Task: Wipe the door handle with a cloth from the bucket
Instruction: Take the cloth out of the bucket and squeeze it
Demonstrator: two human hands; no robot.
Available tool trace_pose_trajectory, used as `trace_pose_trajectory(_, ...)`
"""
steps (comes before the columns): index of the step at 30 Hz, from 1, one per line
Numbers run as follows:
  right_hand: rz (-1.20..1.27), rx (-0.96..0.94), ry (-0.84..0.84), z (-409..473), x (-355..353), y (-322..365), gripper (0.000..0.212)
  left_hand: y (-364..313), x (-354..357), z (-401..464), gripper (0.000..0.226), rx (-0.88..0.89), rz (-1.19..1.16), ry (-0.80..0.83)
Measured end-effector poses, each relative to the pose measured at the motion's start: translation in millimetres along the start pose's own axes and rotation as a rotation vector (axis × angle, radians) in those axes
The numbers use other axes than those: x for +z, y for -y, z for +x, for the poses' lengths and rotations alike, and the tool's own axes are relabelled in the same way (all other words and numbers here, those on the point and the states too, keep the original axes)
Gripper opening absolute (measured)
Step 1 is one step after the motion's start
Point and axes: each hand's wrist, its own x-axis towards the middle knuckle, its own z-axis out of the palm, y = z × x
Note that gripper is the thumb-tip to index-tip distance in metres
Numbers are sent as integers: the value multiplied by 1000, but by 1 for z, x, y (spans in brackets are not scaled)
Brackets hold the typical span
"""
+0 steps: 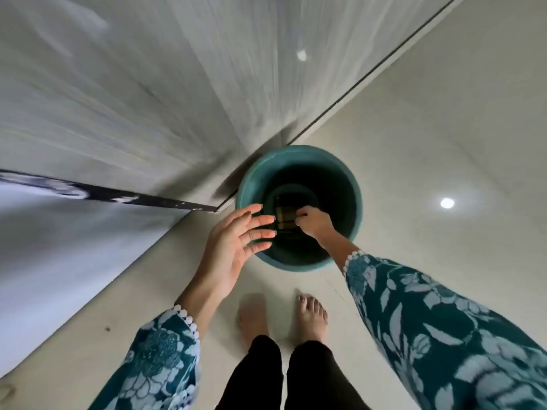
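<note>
A green bucket (349,190) stands on the floor just ahead of my feet, against the foot of a grey door. Inside it lies a dark, striped cloth (284,218). My right hand (313,221) reaches down into the bucket with its fingers pinched on the cloth's right edge. My left hand (236,241) hovers over the bucket's left rim, palm up and fingers spread, holding nothing. The door handle is out of view.
The grey door (148,99) rises at the upper left, its bottom edge meeting the pale tiled floor (444,128). A light wall panel (59,247) is at the left. My bare feet (284,315) stand behind the bucket.
</note>
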Motion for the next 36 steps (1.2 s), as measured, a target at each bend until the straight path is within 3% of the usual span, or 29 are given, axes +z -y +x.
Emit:
trace_pose_trajectory(4,-125,63,176,78,23,-1,40,32,-17,46,36,101,6,72)
trace_pose_trajectory(7,-224,61,280,117,46,-2,41,44,-25,59,33,133,1,92)
trace_pose_trajectory(14,-163,6,226,132,67,-21,48,23,-27,37,24,120,-6,-1)
trace_pose_trajectory(19,195,-39,199,-23,-9,27,49,-11,-9,-38,19,61,26,-112)
trace_pose_trajectory(23,221,-187,156,-164,-74,73,48,-55,6,-117,14,56,40,-247)
trace_pose_trajectory(31,299,-546,422,-393,-125,184,34,-144,-20,-295,28,146,45,-138)
trace_pose_trajectory(34,214,-620,535,-459,-111,228,36,-163,-54,-365,13,210,-59,-241)
trace_pose_trajectory(36,122,-685,606,-496,-90,256,34,-167,-83,-410,37,281,-88,-316)
